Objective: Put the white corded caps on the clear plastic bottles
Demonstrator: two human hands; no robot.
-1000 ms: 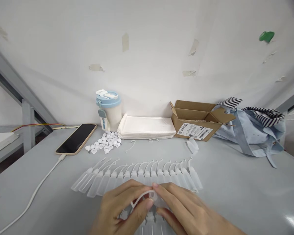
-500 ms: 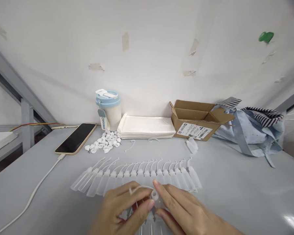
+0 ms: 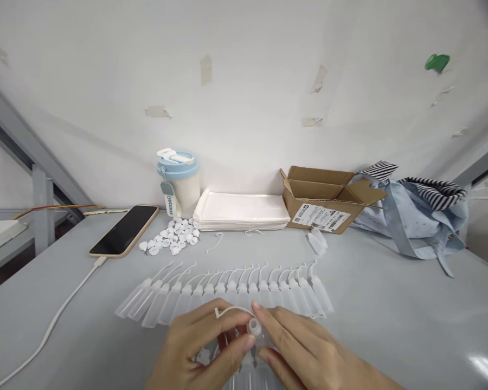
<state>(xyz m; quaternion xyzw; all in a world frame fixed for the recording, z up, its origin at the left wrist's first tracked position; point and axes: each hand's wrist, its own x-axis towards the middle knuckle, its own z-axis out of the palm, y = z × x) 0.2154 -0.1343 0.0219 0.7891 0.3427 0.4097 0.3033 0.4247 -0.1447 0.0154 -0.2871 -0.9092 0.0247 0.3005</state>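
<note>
Between my hands a small translucent plastic squeeze bottle (image 3: 254, 326) is tilted with its round mouth facing up toward me. My left hand (image 3: 205, 344) is closed on the bottle's neck, thumb and fingertips pinching there. Around its body from the right, my right hand (image 3: 305, 346) is closed too. A thin white bent tube (image 3: 233, 309) curves leftward from near the mouth, over my left fingers; its root is hidden. Just beyond lies a row of similar bottles (image 3: 174, 300), each with a bent thin tube on top. More clear bottles (image 3: 252, 377) show partly below my hands.
A phone (image 3: 124, 232) with a white cable lies at left. Behind stand a blue-lidded cup (image 3: 183, 187), a pile of small white caps (image 3: 174, 236), stacked white envelopes (image 3: 244, 208), an open cardboard box (image 3: 321, 203) and a light-blue bag (image 3: 410, 216).
Both hands keep their hold on the bottle, with only a slight shift of it and of the fingers. The whole view has slid a little; the things on the table look unmoved.
</note>
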